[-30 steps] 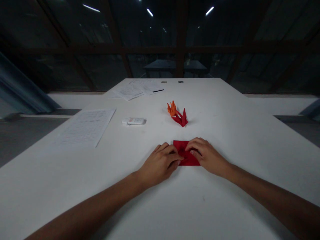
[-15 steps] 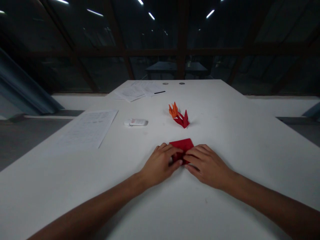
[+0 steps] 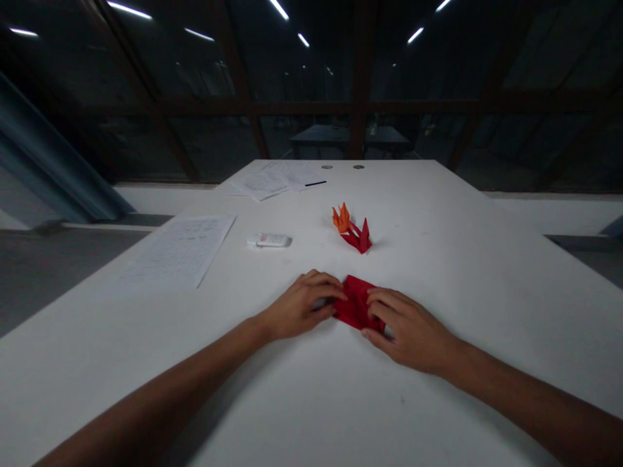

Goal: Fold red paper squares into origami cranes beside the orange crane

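A folded sheet of red origami paper (image 3: pixel 357 301) lies on the white table between my hands, turned at an angle with one corner pointing away from me. My left hand (image 3: pixel 309 303) pinches its left edge, fingers curled over the top and thumb at the near side. At the right edge, my right hand (image 3: pixel 402 324) grips the paper, its thumb along the near corner. The fingers hide parts of both side edges. Beyond the paper stand an orange paper crane (image 3: pixel 342 218) and a red paper crane (image 3: pixel 360 239), touching each other.
A white bottle-like item with small print (image 3: pixel 269 240) lies left of the cranes. Printed sheets (image 3: pixel 180 253) rest at the table's left side, with more papers (image 3: pixel 267 181) and a dark pen (image 3: pixel 316 183) farther back. Two small round discs sit near the far edge.
The red paper has been turned and its folds look spread wider. My hands have moved apart, the left one to the left, the right slightly right and nearer. The view has shifted slightly.
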